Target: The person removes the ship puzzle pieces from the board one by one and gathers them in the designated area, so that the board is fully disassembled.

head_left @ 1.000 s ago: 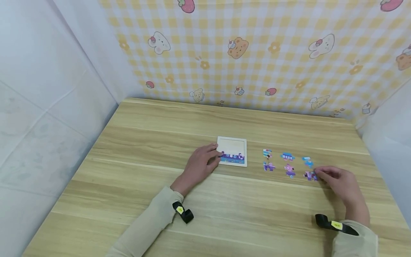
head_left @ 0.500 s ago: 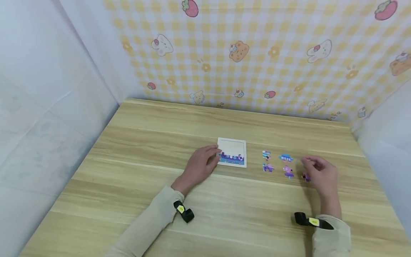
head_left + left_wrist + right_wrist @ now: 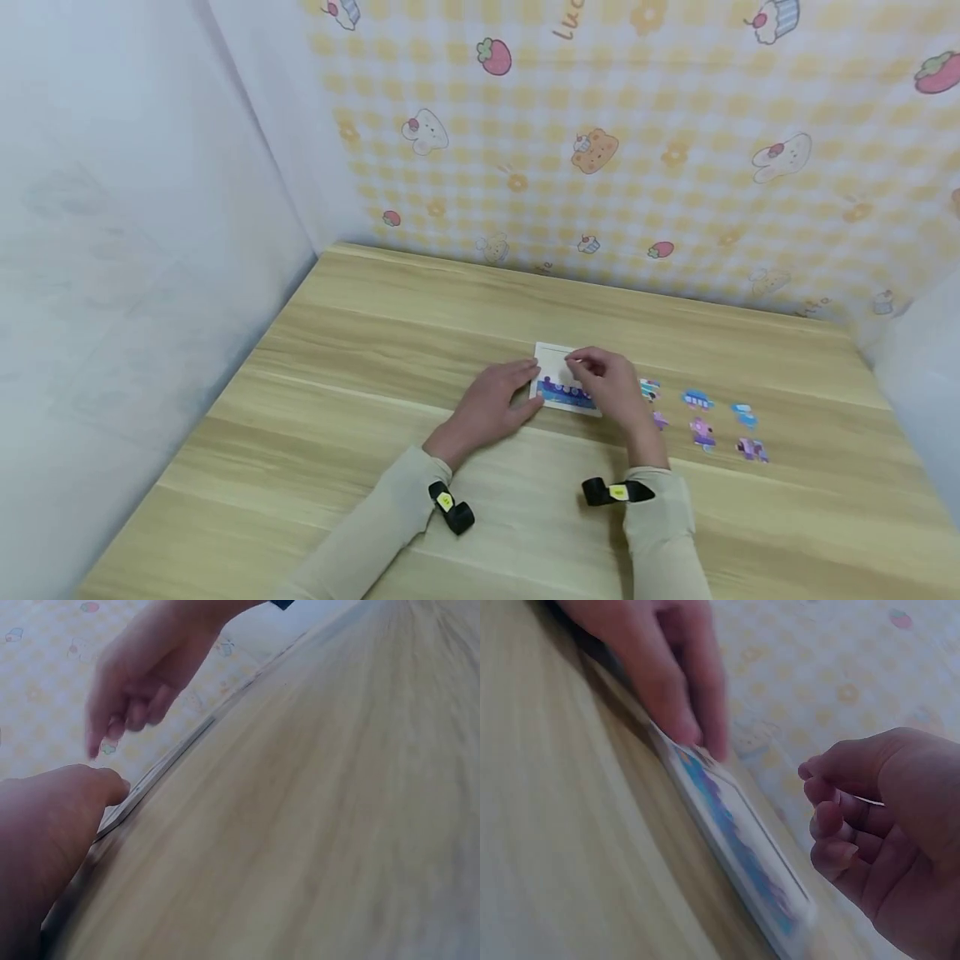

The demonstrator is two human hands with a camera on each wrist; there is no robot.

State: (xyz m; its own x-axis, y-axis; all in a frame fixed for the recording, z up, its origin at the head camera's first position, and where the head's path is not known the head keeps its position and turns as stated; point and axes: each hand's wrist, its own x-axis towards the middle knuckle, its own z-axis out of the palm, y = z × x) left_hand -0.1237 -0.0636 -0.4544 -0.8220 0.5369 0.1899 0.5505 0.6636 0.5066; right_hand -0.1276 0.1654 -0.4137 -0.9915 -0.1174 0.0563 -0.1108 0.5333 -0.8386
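A small white-rimmed puzzle tray (image 3: 546, 348) lies on the table in the head view, with a blue and purple strip of picture (image 3: 566, 394) along its near side. My left hand (image 3: 495, 402) rests at its left edge, fingers and thumb touching the rim. In the right wrist view, straight left fingers (image 3: 676, 697) press on the tray's corner. My right hand (image 3: 611, 390) hovers over the tray's right half. Its thumb and index fingertips are close together, the other fingers loosely curled (image 3: 832, 855); no piece shows between them.
Several loose puzzle pieces lie in two rows right of the tray, among them a blue one (image 3: 697, 400), a pink one (image 3: 702, 432) and a purple one (image 3: 752, 450). Behind the wooden table (image 3: 420, 292) hangs a yellow checked cloth (image 3: 660, 200).
My right hand has moved left from the far-right loose pieces to above the tray. The left hand stays at the tray's edge. The head view has shifted slightly.
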